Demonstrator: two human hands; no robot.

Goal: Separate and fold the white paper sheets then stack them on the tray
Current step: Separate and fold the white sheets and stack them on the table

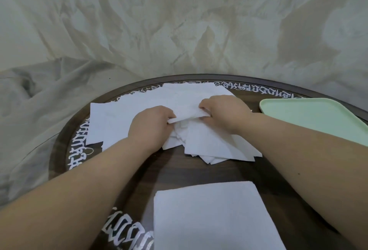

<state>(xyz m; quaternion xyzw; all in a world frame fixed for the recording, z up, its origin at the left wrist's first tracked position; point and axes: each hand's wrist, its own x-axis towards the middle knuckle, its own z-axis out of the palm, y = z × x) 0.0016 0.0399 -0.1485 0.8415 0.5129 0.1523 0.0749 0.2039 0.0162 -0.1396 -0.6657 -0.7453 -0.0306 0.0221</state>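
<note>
Separating is the step I judge to be in hand: my left hand (151, 124) and right hand (225, 113) each pinch an edge of one white sheet (187, 113), lifted a little off the loose pile of sheets (209, 142) that spreads under and around the fingers (202, 106). Both sets of fingers are curled narrow on that sheet, thumbs tucked beneath it. Next I would need to peel it free without dragging the sheets below, then crease it. A flat white sheet (209, 216) lies on the table (179, 170) nearer to me than the fingers. The pale green tray (318, 118) waits well to the right of my right fingers, bare where I can see it; my right forearm lies between pile and tray, nothing else blocks.
</note>
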